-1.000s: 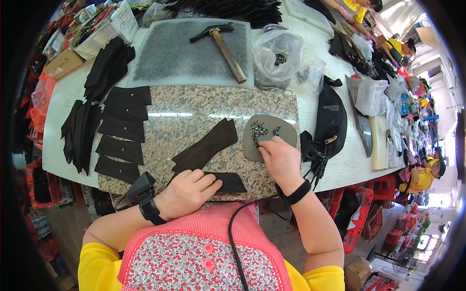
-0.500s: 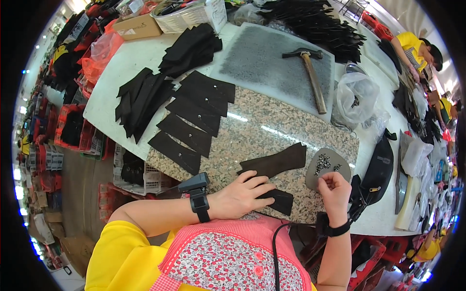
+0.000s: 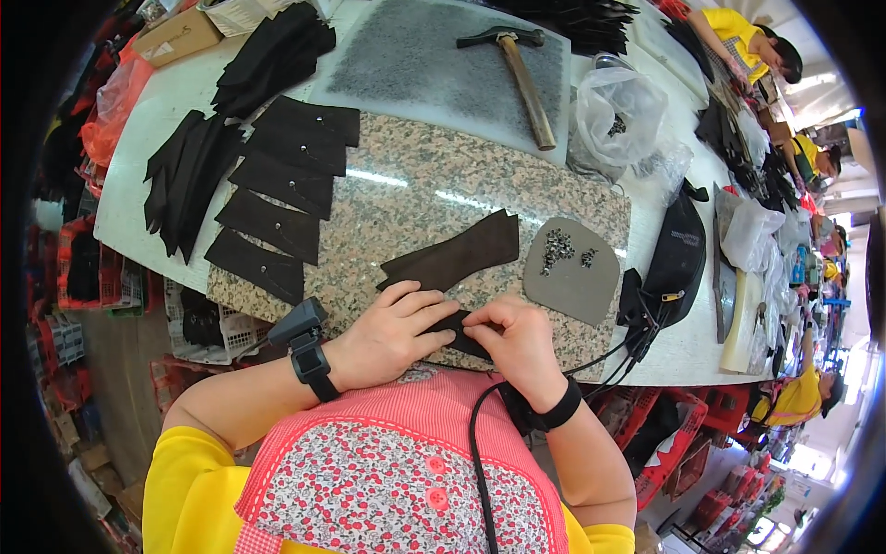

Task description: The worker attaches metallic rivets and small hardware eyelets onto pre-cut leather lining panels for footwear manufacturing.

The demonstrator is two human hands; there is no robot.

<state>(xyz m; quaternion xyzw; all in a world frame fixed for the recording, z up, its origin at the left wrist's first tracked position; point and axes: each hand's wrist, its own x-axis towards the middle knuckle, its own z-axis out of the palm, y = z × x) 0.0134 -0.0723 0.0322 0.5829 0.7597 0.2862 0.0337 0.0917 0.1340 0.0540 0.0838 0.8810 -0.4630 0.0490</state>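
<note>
My left hand (image 3: 392, 334) lies with outstretched fingers on a small black fabric piece (image 3: 472, 345) at the near edge of the speckled stone slab (image 3: 406, 185). My right hand (image 3: 519, 337) is closed in a pinch over that piece, close to the left fingertips. Whatever the pinch holds is too small or hidden to make out. Just beyond my hands lies a dark, flared fabric piece (image 3: 461, 249). A grey pad (image 3: 574, 286) to the right bears small metal studs (image 3: 557, 251). Overlapping black pieces (image 3: 277, 226), several with a shiny stud, lie at the slab's left.
A hammer (image 3: 524, 88) rests on a dark grey board (image 3: 415, 55) behind the slab. Beside it sits a clear plastic bag (image 3: 620, 115). A black pouch (image 3: 676, 249) lies at the right. Black fabric stacks (image 3: 277, 57) are at far left; red crates (image 3: 83, 258) stand below.
My right hand has moved left from the studs on the grey pad to the black piece under my left hand. The view has shifted, so the table sits further left and higher.
</note>
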